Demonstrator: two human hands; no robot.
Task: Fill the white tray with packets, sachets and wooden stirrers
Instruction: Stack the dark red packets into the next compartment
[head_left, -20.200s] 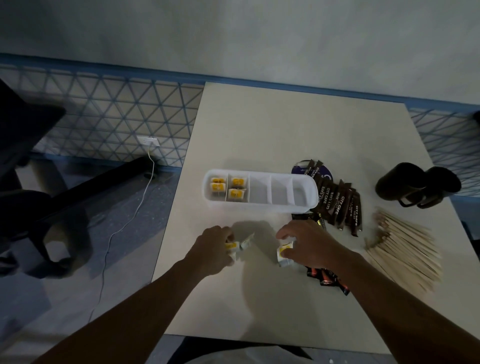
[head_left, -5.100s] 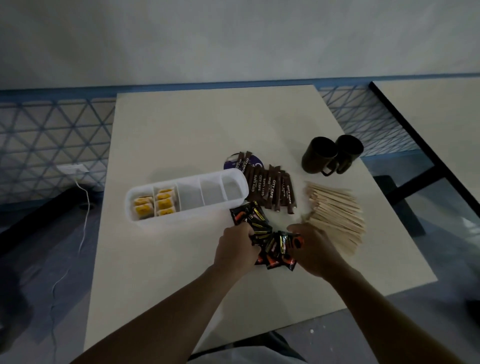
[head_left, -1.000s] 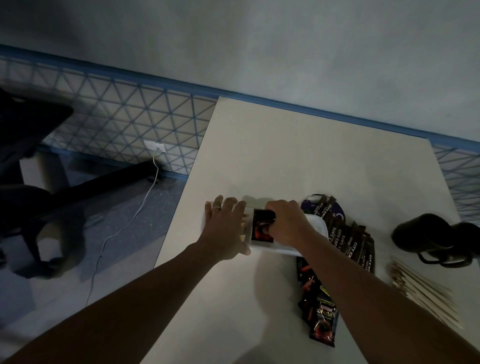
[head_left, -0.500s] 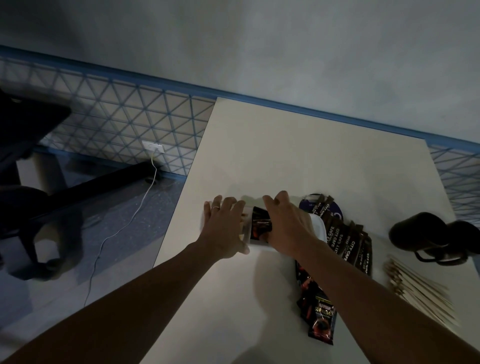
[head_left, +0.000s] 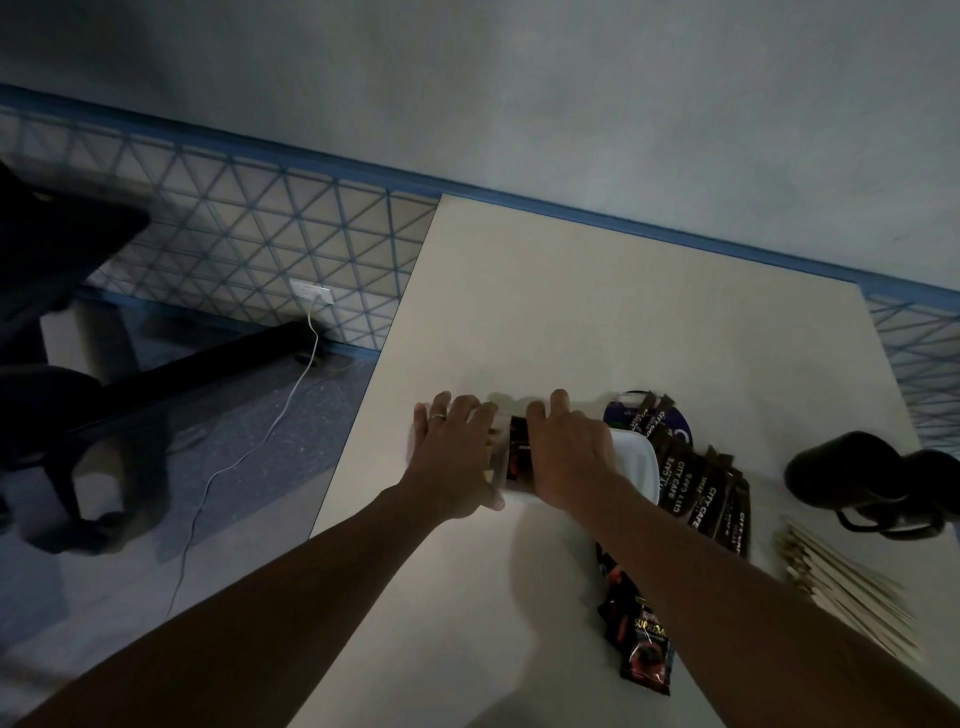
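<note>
The white tray (head_left: 636, 462) lies on the beige table (head_left: 597, 322), mostly covered by both hands. My left hand (head_left: 457, 462) clasps its left end, fingers spread across the top and thumb against the near wall. My right hand (head_left: 566, 457) lies flat and open over the middle compartments, on top of black-and-red sachets (head_left: 517, 457) that stand in the tray between the two hands. More black-and-red sachets (head_left: 644, 649) lie loose on the table beside my right forearm. Brown stick packets (head_left: 696, 493) fan out to the right of the tray. Wooden stirrers (head_left: 841, 587) are piled at the right edge.
Two dark mugs (head_left: 852, 478) stand at the right, behind the stirrers. A round purple lid (head_left: 623, 415) lies under the stick packets. The table's left edge is close to my left hand; beyond it are floor, a white cable and a dark chair.
My right hand has let go of the black-and-red sachets in the tray and flattened out on top of them. My left hand has stayed on the tray's left end.
</note>
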